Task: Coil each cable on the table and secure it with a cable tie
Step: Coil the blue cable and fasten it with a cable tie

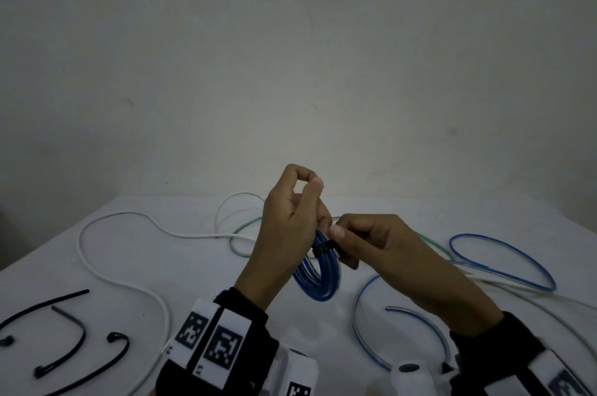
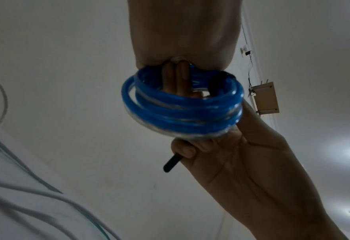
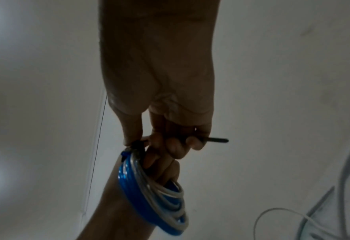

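Both hands are up in the air over the middle of the counter (image 1: 97, 253), w/ open room below them. Left hand (image 1: 284, 234) has its fingers (image 2: 178, 78) thru the blue cable coil (image 1: 319, 276) & grips it. Right hand (image 1: 371, 244) fingers (image 3: 176, 147) pinch the black cable tie (image 1: 324, 248) that goes round the coil; its tail sticks out past the fist. Loose white cable (image 1: 129, 282), green cable (image 1: 237, 234) & blue cable (image 1: 504, 253) lie spread on the counter. Spare black ties (image 1: 74, 340) sit near the front left edge.

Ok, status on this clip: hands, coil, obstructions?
Left hand grips blue coil. Right hand pulls black tie round it. Nothing obstructing.
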